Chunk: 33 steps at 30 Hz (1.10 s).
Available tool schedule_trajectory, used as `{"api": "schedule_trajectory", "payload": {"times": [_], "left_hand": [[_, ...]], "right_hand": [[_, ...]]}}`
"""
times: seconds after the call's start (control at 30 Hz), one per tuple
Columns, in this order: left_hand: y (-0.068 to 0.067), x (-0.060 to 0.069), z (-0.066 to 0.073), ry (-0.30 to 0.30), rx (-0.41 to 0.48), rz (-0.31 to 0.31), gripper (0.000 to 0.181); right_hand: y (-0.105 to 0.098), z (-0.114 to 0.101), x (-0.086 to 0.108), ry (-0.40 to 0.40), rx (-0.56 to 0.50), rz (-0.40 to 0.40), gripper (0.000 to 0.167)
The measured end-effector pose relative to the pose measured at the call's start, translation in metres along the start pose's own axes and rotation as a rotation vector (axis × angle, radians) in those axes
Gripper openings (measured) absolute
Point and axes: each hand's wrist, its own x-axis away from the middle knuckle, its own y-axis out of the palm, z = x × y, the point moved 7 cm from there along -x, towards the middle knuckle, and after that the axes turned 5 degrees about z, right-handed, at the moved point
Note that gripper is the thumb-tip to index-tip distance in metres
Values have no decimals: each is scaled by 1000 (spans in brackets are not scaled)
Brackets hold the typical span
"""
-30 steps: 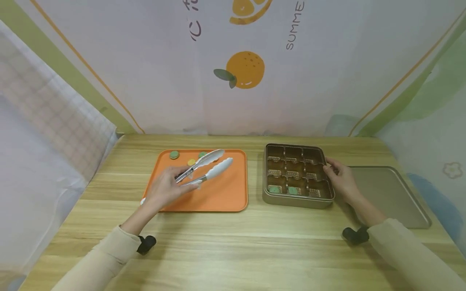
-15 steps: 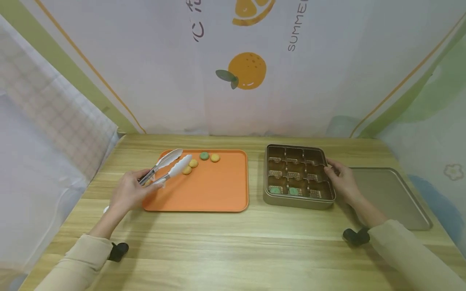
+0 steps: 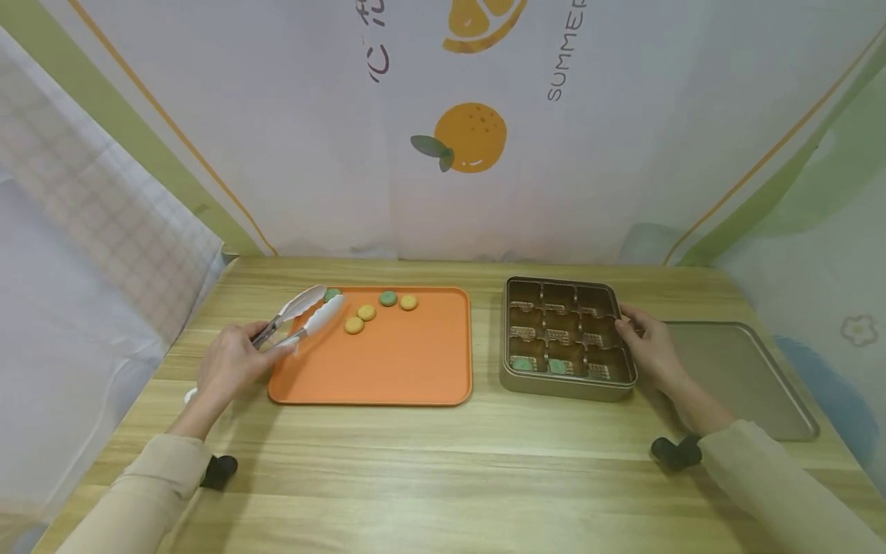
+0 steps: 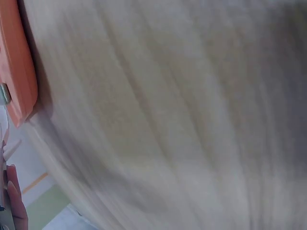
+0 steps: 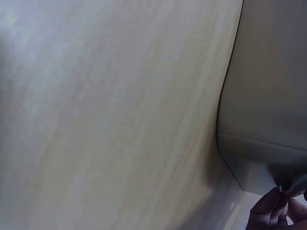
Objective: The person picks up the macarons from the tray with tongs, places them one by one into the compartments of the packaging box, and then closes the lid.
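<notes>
While the left hand [image 3: 231,358] held a pair of metal tongs [image 3: 320,318], their white-tipped arms spread apart over the far left part of the orange tray [image 3: 401,369], the right hand [image 3: 651,346] gripped the right side of a square tin [image 3: 564,383]. Only the head view took in the whole tray: two yellow cookies [image 3: 354,325] lay close together, a third yellow cookie [image 3: 409,302] sat beside a green cookie [image 3: 388,298] along the far edge, and a far-left green cookie [image 3: 333,294] showed behind the tong tips. Whether those tips touched it, I could not tell. That view alone looked down into the tin's nine compartments, where two boxed green cookies [image 3: 524,364] occupied the near row, left and middle. Right of the tin lay a flat metal panel [image 3: 747,377]. The left wrist view instead caught the tray's outer corner and fingers [image 4: 15,199] on the tongs, beside blurred tabletop [image 4: 158,105]. The right wrist view revealed what the head view hid: the tin's outer wall, with fingertips [image 5: 266,201] bunched at its far end.
</notes>
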Motion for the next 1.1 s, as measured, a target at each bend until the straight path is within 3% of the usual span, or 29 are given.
{"api": "schedule_trajectory", "payload": {"times": [0.73, 1.1], "left_hand": [[8, -13, -1, -91, -66, -57, 66], [8, -14, 2, -51, -83, -30, 56]], "right_hand": [[-1, -2, 2, -16, 43, 9, 47], [0, -1, 1, -14, 45, 7, 48]]}}
